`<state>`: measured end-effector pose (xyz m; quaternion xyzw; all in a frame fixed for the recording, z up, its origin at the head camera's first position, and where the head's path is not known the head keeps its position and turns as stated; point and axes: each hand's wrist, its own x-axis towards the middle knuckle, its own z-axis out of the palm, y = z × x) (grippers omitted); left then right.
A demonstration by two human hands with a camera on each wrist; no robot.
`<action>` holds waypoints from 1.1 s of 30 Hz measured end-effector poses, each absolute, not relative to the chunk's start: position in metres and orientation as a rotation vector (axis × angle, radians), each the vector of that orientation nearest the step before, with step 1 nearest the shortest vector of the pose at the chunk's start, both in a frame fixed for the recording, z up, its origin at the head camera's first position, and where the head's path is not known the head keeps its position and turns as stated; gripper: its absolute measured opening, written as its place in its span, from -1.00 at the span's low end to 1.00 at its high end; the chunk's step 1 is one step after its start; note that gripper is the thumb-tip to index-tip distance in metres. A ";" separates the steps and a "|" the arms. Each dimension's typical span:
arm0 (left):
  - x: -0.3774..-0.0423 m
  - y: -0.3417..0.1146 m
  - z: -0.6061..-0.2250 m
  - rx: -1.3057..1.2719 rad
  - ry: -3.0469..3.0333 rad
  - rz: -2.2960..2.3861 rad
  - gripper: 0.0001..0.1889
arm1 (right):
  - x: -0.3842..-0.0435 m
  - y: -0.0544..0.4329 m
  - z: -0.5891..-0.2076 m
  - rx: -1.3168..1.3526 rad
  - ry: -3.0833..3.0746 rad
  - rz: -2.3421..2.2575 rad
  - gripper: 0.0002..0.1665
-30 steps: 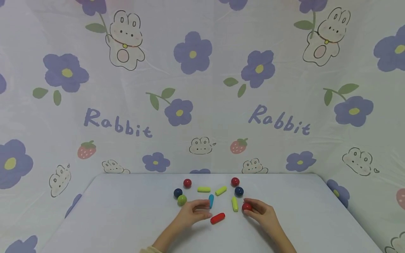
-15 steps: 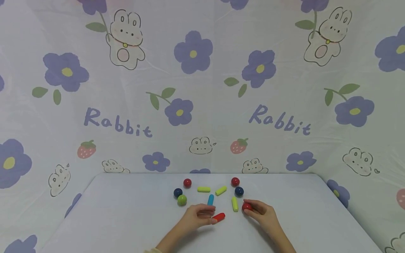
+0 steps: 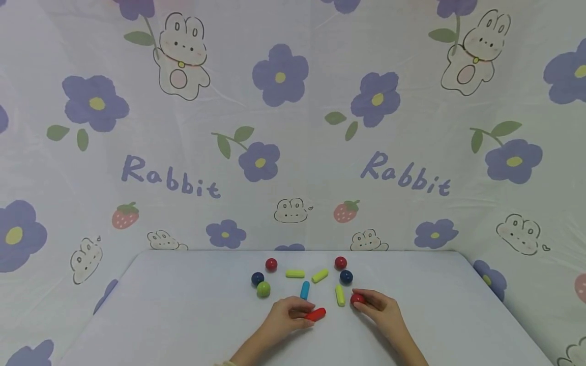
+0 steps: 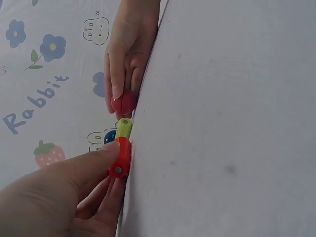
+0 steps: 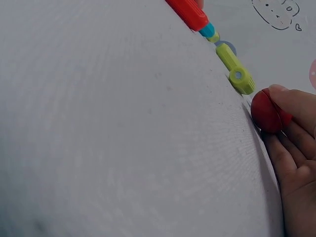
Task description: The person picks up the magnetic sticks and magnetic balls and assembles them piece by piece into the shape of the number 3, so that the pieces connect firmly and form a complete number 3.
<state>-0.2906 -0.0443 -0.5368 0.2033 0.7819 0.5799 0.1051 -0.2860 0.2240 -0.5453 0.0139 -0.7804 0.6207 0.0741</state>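
Note:
My left hand (image 3: 286, 316) has its thumb and fingers around a short red stick (image 3: 317, 314), which lies slanted on the white table. In the left wrist view the thumb tip rests against the ribbed side of the red stick (image 4: 120, 160), whose end bears a grey dot. My right hand (image 3: 382, 308) pinches a red ball (image 3: 357, 299) between thumb and fingers, low at the tabletop. A seam line runs over the red ball (image 5: 269, 111) in the right wrist view. Between the hands lie a yellow-green stick (image 3: 340, 295) and, just beyond the left fingers, a blue stick (image 3: 304, 290).
Two more yellow-green sticks, one of them level (image 3: 295, 274), lie farther back. At left are a red ball (image 3: 271, 265), a dark blue ball (image 3: 258, 279) and a green ball (image 3: 263, 290). Behind my right hand sit another dark blue ball (image 3: 346, 277) and red ball (image 3: 341, 263). A printed cloth (image 3: 293, 127) backs the table.
My left hand has moved right, from beside the blue stick to around the red stick, and its fingers have drawn in. The right hand stays at the red ball.

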 end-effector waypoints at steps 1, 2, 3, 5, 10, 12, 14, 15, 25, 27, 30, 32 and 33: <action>-0.291 -0.044 -0.538 0.600 2.329 1.693 -0.67 | -0.286 0.224 -0.545 0.041 -2.343 1.866 -0.56; -0.291 -0.044 -0.538 0.603 2.351 1.678 -0.68 | -0.286 0.224 -0.545 0.037 -2.340 1.871 -0.56; -0.292 -0.044 -0.539 0.610 2.372 1.664 -0.70 | -0.286 0.224 -0.544 0.034 -2.341 1.872 -0.57; -0.294 -0.044 -0.541 0.619 2.411 1.634 -0.72 | -0.285 0.223 -0.544 0.025 -2.347 1.869 -0.57; -0.296 -0.044 -0.542 0.639 2.472 1.582 -0.76 | -0.284 0.223 -0.542 0.019 -2.354 1.853 -0.56; -0.296 -0.045 -0.543 0.643 2.488 1.573 -0.76 | -0.284 0.223 -0.542 0.024 -2.344 1.854 -0.57; -0.295 -0.046 -0.543 0.642 2.488 1.582 -0.77 | -0.284 0.223 -0.541 0.028 -2.333 1.860 -0.58; -0.295 -0.046 -0.544 0.643 2.478 1.596 -0.77 | -0.284 0.223 -0.541 0.029 -2.330 1.859 -0.59; -0.295 -0.055 -0.546 0.680 2.420 1.621 -0.75 | -0.288 0.225 -0.549 -0.001 -2.335 1.863 -0.59; -0.296 -0.058 -0.547 0.682 2.419 1.599 -0.75 | -0.287 0.225 -0.548 -0.004 -2.329 1.866 -0.60; -0.296 -0.061 -0.547 0.690 2.418 1.579 -0.75 | -0.287 0.225 -0.548 0.009 -2.326 1.854 -0.59; -0.295 -0.063 -0.547 0.697 2.411 1.573 -0.75 | -0.286 0.225 -0.548 0.005 -2.325 1.856 -0.58; -0.295 -0.064 -0.547 0.693 2.411 1.564 -0.75 | -0.286 0.225 -0.548 0.002 -2.325 1.860 -0.58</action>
